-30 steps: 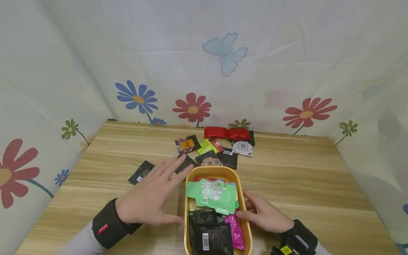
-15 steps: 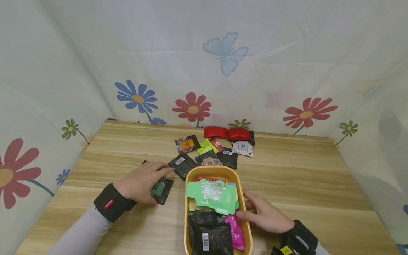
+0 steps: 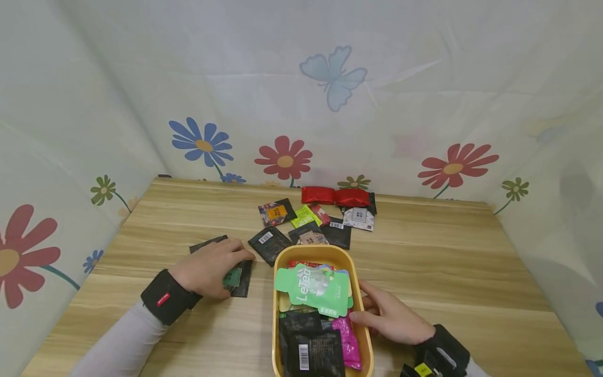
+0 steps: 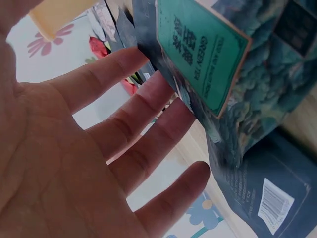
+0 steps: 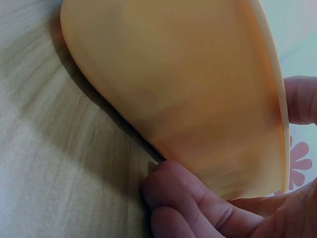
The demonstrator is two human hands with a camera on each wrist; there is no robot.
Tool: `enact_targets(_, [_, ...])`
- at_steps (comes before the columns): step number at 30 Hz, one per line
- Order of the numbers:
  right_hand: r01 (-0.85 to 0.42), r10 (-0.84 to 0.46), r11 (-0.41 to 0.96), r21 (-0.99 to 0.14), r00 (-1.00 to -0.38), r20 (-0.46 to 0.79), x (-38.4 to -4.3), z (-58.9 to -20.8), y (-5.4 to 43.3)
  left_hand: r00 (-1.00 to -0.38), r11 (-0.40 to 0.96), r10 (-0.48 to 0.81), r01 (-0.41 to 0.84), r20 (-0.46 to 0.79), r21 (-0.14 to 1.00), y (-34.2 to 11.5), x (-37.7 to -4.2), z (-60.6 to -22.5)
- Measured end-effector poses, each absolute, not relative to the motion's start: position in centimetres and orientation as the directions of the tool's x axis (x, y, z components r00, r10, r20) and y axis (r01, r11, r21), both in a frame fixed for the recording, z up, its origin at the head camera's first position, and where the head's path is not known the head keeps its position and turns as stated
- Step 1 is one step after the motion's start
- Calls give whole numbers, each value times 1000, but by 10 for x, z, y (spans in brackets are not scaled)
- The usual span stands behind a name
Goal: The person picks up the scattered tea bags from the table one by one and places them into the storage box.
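Note:
My left hand point(image 3: 209, 269) lies over a black tea packet with a green label point(image 3: 232, 277) on the left of the table. In the left wrist view its nearly straight fingertips touch the edge of this green tea packet point(image 4: 203, 54); a black packet with a barcode point(image 4: 267, 198) lies partly under it. At the right side of a yellow plastic bin point(image 3: 276, 335), my right hand point(image 3: 393, 317) grips the wall, thumb over the rim and fingers curled against the outside. Inside the bin are a green pouch point(image 3: 325, 293), black packets point(image 3: 315, 353) and a magenta packet point(image 3: 347, 343).
Behind the bin lie several packets: a black one with a barcode point(image 3: 270, 245), one with an orange label point(image 3: 277, 213), a lime one point(image 3: 306, 215), and two red ones point(image 3: 317, 196) near the back edge. A flowered curtain point(image 3: 377, 125) surrounds the wooden table point(image 3: 452, 251).
My left hand has come down from above the table's left side onto the green-labelled packet, which has since shifted slightly left and away. My right hand and the bin have stayed put.

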State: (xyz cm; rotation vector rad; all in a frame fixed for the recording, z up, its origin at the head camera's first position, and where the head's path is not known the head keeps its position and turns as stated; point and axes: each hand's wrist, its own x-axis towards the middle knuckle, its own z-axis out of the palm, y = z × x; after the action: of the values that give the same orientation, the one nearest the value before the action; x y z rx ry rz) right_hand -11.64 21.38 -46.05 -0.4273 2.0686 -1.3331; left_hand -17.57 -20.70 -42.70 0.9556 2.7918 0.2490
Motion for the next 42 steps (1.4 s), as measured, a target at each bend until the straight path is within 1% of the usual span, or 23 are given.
enact_targets(15, [57, -575, 437, -898, -750, -327, -117, -462, 214, -776, 776, 625, 607, -83, 173, -207, -176, -426])
enact_targets(24, [54, -572, 445, -894, -751, -330, -117, -462, 214, -781, 786, 617, 603, -98, 137, -206, -178, -433])
enact_targets(30, [55, -575, 436, -898, -751, -325, -116, -462, 214, -769, 775, 631, 623, -96, 108, -201, -178, -436])
enact_targets(35, [65, -575, 434, -898, -748, -332, -115, -463, 214, -755, 756, 654, 650, -49, 84, -200, -177, -435])
enact_targets(42, [51, -571, 444, -895, -753, -326, -117, -463, 214, -751, 739, 657, 659, 65, 142, -200, -172, -413])
